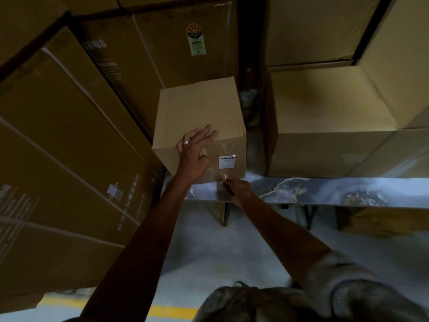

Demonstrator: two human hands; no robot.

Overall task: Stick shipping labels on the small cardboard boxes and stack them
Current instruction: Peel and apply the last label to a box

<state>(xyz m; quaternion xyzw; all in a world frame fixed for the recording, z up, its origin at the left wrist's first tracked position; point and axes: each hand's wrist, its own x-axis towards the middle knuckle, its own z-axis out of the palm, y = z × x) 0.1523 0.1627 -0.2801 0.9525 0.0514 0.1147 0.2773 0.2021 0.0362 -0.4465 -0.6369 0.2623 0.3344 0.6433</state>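
A small brown cardboard box (199,112) stands on a marble-patterned table (325,189). A white shipping label (227,161) sits on its front face under clear tape (222,147) that runs over the top edge. My left hand (197,149) rests on the box's front top edge, fingers spread over the top and thumb on the front. My right hand (236,189) is at the box's bottom front edge, fingers curled and pinching the lower end of the tape. The pinch itself is dim.
Large cardboard cartons (69,147) lean close on the left and behind. A big plain box (329,126) stands to the right on the table, with a narrow gap between. Below are table legs (226,212), grey floor and a yellow line (171,311).
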